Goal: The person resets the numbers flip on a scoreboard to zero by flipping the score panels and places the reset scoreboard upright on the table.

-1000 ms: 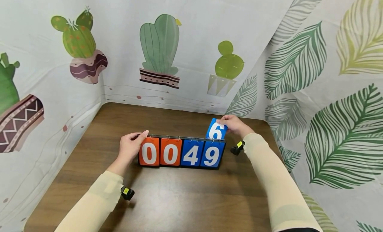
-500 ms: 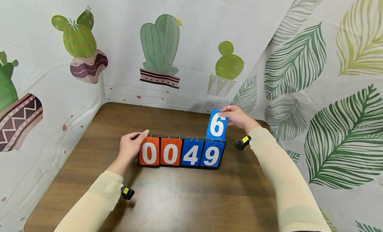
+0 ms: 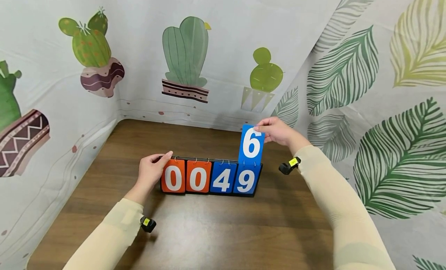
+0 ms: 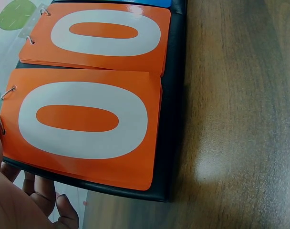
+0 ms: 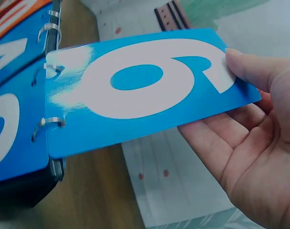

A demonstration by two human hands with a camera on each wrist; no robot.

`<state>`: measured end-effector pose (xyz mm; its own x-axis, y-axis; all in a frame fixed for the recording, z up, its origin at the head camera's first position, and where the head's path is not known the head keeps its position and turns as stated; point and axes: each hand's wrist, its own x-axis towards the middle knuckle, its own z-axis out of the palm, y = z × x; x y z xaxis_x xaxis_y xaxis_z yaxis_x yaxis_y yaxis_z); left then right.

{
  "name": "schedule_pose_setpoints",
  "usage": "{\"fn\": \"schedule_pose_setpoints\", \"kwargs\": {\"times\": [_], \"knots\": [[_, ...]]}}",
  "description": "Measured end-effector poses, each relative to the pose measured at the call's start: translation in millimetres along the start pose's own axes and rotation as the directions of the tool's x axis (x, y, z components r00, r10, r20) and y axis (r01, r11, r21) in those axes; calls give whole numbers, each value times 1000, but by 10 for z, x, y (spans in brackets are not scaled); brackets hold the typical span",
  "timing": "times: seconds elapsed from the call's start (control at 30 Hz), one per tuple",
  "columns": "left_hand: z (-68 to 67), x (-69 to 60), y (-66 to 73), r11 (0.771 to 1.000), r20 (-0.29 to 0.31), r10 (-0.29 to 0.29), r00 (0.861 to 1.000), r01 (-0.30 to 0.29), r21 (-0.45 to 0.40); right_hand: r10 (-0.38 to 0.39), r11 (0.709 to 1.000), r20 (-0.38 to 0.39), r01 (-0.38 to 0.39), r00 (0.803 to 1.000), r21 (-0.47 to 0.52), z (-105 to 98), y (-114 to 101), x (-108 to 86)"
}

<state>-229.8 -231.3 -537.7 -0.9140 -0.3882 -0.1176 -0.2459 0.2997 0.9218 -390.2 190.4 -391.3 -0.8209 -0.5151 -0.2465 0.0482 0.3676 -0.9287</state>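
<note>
A flip scoreboard [image 3: 222, 180] stands on the table, its ringed cards reading 0, 0, 4, 9 from left to right. My left hand [image 3: 151, 172] grips its upper left corner, thumb in front and fingers behind the black backing, as the left wrist view shows beside the orange zero card [image 4: 78, 124]. At the right end, my right hand [image 3: 277, 131] pinches the top of a blue number card [image 3: 251, 145] bearing a 6. That card stands raised above the 9, still on its metal rings [image 5: 53, 121]. In the right wrist view the thumb lies on its face and the fingers beneath.
The brown wooden table [image 3: 209, 231] ends at a white cloth backdrop [image 3: 139, 49] printed with cacti. Another cloth with printed leaves [image 3: 400, 158] hangs along the right side. Each wrist wears a small black camera, such as the left one [image 3: 148, 224].
My right hand has moved up and a little to the right, lifting the 6 card from a low, tilted pose to nearly upright above the board. The left hand stays in place.
</note>
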Motion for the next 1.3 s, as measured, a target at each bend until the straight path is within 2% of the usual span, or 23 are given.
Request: {"fn": "schedule_pose_setpoints", "kwargs": {"times": [0.13, 0.27, 0.33, 0.47, 0.57, 0.63, 0.73, 0.83, 0.97, 1.07, 1.23, 1.3], "knots": [[-3, 2, 1, 1000, -2, 8, 1000, -8, 7, -66, 997, 71, 68, 995, -28, 14, -58, -131], [-4, -8, 7, 1000, -3, 15, 1000, -15, 20, -124, 982, 140, 142, 982, -127, 66, -109, -322], [-1, -12, 8, 1000, 0, 14, 1000, -14, 21, -155, 960, 181, 191, 971, -203, 111, -144, -441], [7, -13, -2, 1000, 2, 14, 1000, -14, 19, -213, 886, 296, 312, 931, -343, 218, -172, -649], [10, -13, -9, 999, -5, 26, 1000, -26, 24, -242, 821, 368, 392, 898, -416, 332, -178, -787], [11, -11, -12, 999, -13, 35, 999, -35, 27, -251, 778, 388, 423, 887, -464, 427, -182, -874], [16, -5, -12, 998, -29, 52, 998, -52, 30, -269, 712, 388, 453, 882, -537, 574, -154, -997], [21, 5, -20, 998, -33, 54, 998, -53, 31, -330, 626, 384, 505, 862, -594, 701, -66, -1099], [25, 20, -40, 998, -29, 47, 998, -46, 31, -455, 474, 390, 589, 801, -655, 832, 129, -1203], [26, 32, -51, 999, -25, 41, 999, -40, 25, -528, 378, 388, 618, 756, -689, 908, 274, -1265], [22, 42, -64, 999, -18, 32, 999, -31, 22, -592, 271, 393, 633, 703, -725, 1005, 467, -1332], [24, 38, -66, 999, -18, 31, 999, -31, 22, -614, 219, 403, 636, 679, -740, 1040, 551, -1354]]}}
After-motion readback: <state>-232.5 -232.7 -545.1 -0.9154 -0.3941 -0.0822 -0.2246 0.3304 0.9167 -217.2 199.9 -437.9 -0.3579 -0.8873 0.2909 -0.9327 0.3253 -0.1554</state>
